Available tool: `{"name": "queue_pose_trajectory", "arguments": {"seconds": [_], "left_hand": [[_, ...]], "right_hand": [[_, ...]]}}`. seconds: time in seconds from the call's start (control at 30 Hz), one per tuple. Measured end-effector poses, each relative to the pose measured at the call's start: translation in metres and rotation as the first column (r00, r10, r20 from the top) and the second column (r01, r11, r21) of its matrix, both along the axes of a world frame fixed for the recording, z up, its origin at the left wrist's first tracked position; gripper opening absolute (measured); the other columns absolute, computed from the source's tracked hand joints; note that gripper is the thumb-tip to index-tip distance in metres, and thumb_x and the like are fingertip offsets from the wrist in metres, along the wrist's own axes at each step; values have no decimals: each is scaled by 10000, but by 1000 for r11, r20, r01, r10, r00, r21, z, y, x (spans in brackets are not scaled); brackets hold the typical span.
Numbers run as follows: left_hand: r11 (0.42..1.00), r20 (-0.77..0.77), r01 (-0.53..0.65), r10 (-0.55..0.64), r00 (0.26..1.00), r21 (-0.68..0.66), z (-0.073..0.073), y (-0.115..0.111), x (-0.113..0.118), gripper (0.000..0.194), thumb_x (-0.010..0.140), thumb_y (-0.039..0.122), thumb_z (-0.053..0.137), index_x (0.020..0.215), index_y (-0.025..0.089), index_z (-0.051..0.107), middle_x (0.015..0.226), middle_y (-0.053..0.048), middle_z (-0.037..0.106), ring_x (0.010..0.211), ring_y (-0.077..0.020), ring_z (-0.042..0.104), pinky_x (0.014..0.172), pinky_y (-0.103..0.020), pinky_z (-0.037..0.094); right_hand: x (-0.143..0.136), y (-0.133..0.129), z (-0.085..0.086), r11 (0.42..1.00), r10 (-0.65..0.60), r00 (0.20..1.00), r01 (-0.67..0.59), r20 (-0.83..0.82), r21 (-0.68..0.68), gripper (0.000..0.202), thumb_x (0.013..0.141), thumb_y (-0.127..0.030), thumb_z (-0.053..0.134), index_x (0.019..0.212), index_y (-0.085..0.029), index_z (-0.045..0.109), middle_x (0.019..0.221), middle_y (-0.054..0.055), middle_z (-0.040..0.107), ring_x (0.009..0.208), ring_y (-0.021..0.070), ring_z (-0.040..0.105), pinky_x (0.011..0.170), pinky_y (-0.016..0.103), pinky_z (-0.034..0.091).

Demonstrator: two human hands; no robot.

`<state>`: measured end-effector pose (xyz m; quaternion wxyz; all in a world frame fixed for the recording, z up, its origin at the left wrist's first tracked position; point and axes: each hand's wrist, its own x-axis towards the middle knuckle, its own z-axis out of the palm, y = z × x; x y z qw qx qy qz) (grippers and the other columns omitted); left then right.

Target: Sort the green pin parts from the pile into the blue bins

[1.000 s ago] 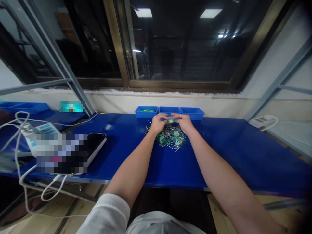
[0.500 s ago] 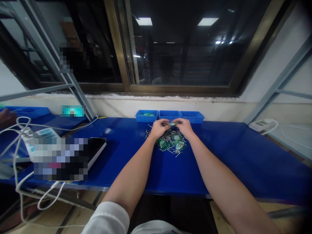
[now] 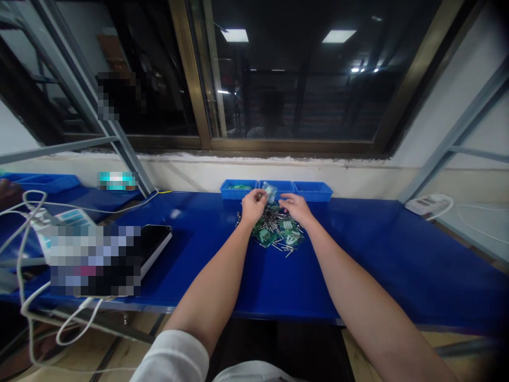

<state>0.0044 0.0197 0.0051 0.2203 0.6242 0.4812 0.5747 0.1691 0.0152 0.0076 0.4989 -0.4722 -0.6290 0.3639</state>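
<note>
Head camera, my inventory: left hand [image 3: 254, 208], fingers pinching one raised green circuit board [image 3: 270, 191] by its edge. Right hand [image 3: 297, 208], fingers loosely spread, apart from that board. Below both sets of fingers, one heap of metal pins [image 3: 272, 218] and loose green boards [image 3: 265, 236] on the blue counter [image 3: 207, 228]. Just beyond the fingers, I list three blue bins [image 3: 314, 195] in a row, green pieces in the leftmost.

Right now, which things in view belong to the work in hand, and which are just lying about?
In the work:
- green piece in the left hand
- pile of metal pins and green pieces, near the right hand
- probably the three blue bins behind

Apparently just lying about:
- dark device at left
- white cables
- white block at far right
</note>
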Motion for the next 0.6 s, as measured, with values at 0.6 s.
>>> {"name": "queue_pose_trajectory", "arguments": {"seconds": [0.6], "left_hand": [[978, -25, -176, 174, 984, -111, 7, 17, -28, 745, 671, 369, 671, 1338, 174, 403, 1196, -115, 579, 892, -194, 629, 821, -308, 473]], "right_hand": [[3, -11, 6, 990, -58, 898, -4, 437, 141, 319, 728, -332, 606, 993, -163, 654, 777, 47, 682, 696, 165, 608, 689, 282, 453]]}}
